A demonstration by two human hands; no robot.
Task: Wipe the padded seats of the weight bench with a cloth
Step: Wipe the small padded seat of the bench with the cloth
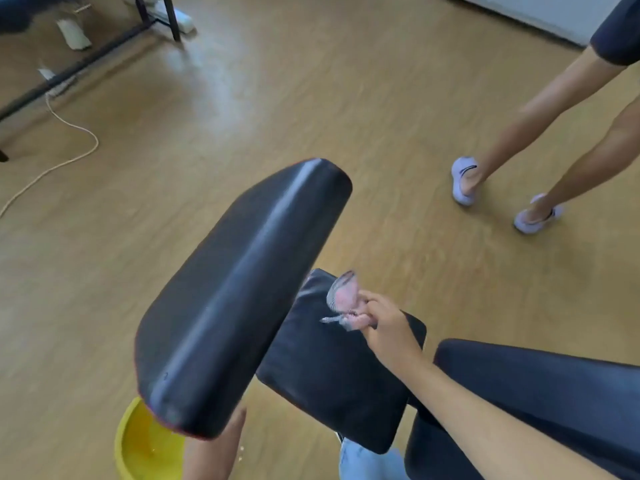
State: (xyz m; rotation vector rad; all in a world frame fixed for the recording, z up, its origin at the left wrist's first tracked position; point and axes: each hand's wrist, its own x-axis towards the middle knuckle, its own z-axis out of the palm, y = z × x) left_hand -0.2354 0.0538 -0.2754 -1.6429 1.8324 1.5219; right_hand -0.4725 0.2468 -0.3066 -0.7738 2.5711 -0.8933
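Right hand (384,327) pinches a crumpled pale cloth (341,296) on the black seat pad (329,368)

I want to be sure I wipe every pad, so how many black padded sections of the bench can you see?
3. The long backrest pad rises at centre-left, the small seat pad lies under the right hand with the cloth, and another pad sits lower right. Others may be hidden.

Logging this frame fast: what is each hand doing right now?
Left hand: hidden behind the raised back pad; cannot be told.
Right hand: closed on the cloth, at the seat pad.
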